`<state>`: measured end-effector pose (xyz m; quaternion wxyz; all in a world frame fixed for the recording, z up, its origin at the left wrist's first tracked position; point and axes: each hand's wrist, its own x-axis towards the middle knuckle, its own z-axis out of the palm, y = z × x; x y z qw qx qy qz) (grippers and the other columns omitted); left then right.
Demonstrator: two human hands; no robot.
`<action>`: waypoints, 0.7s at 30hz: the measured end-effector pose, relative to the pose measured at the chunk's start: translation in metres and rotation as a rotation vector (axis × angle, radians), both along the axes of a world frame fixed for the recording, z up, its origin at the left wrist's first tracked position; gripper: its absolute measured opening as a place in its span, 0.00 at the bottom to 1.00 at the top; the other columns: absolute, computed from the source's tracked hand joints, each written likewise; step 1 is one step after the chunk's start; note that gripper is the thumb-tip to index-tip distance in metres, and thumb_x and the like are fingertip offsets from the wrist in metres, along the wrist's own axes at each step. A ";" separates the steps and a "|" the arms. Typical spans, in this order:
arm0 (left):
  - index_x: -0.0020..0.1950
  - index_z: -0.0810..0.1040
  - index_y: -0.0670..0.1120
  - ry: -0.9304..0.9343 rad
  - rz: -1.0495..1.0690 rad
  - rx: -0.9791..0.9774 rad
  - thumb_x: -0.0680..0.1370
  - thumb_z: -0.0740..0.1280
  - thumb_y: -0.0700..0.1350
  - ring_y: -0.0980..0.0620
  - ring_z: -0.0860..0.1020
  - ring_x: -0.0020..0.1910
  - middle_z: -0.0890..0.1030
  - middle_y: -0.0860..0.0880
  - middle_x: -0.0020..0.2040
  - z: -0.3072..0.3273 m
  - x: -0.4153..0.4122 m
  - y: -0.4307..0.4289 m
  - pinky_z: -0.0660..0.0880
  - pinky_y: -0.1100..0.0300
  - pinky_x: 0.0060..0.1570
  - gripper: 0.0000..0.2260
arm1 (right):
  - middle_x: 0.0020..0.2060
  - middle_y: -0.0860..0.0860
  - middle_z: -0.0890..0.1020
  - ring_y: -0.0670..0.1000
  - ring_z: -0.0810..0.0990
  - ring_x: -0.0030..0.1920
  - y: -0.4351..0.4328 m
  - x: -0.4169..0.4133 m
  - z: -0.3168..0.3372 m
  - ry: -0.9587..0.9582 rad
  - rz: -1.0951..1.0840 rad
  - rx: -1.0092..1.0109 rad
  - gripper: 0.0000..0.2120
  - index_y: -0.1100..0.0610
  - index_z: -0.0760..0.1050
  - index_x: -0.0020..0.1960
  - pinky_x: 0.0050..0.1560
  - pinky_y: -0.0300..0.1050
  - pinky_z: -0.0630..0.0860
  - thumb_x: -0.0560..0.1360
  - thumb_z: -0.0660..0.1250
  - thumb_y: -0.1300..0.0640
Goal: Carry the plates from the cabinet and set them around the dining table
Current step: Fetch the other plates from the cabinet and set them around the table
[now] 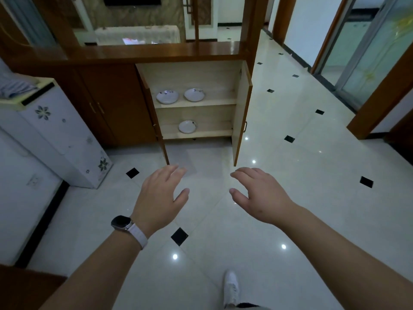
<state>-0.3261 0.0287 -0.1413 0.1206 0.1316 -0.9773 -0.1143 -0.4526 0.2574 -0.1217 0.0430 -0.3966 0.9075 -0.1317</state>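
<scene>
Bare forearms | left hand (159,198), right hand (261,195) fingers spread, empty | round white plates (167,96) | wooden cabinet (242,104)

Your two bare arms reach out in front of you, from the bottom corners toward 12 o'clock. Your left hand (159,198) is flat, palm down, fingers loose and a little spread, pointing to about 1 o'clock. Your thumb sticks out toward 3 o'clock. You wear a watch (121,222) with a white band on that wrist. Your right hand (260,195) is palm down too, fingers a bit curled, pointing to 10 o'clock. Both hands hold nothing and stay apart.
</scene>
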 end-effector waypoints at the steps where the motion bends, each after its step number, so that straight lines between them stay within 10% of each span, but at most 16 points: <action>1: 0.71 0.70 0.51 -0.001 -0.010 -0.007 0.78 0.61 0.55 0.49 0.69 0.69 0.72 0.50 0.70 0.002 -0.016 0.000 0.66 0.48 0.66 0.22 | 0.64 0.48 0.77 0.53 0.74 0.63 -0.001 -0.015 0.001 -0.001 -0.001 -0.011 0.29 0.52 0.72 0.68 0.63 0.52 0.72 0.75 0.49 0.38; 21: 0.72 0.67 0.52 -0.058 -0.009 -0.003 0.77 0.58 0.58 0.47 0.69 0.69 0.71 0.49 0.71 -0.006 -0.204 -0.052 0.68 0.45 0.66 0.24 | 0.68 0.46 0.73 0.51 0.71 0.66 -0.041 -0.211 -0.012 -0.022 -0.001 0.001 0.23 0.50 0.68 0.71 0.66 0.49 0.69 0.79 0.56 0.42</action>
